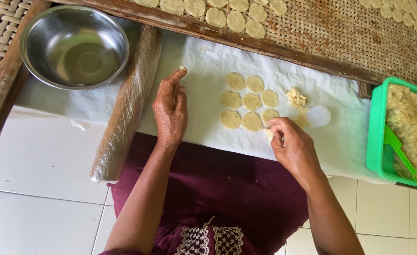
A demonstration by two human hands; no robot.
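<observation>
Several flat round dough discs (248, 100) lie in a cluster on a white sheet (203, 71). My right hand (291, 146) is at the cluster's lower right edge, fingers pinched on a thin tool or scrap of dough beside a disc. My left hand (170, 107) rests on the sheet left of the discs, fingers loosely apart, a crumb of dough at one fingertip. A lump of loose dough (296, 98) and a small round translucent cutter (319, 116) lie just right of the discs.
A plastic-wrapped rolling pin (128, 106) lies left of my left hand. An empty steel bowl (74, 46) sits at top left. A woven tray (322, 33) behind holds more discs. A green tub (377, 132) of dough with a green scoop (401, 151) is at right.
</observation>
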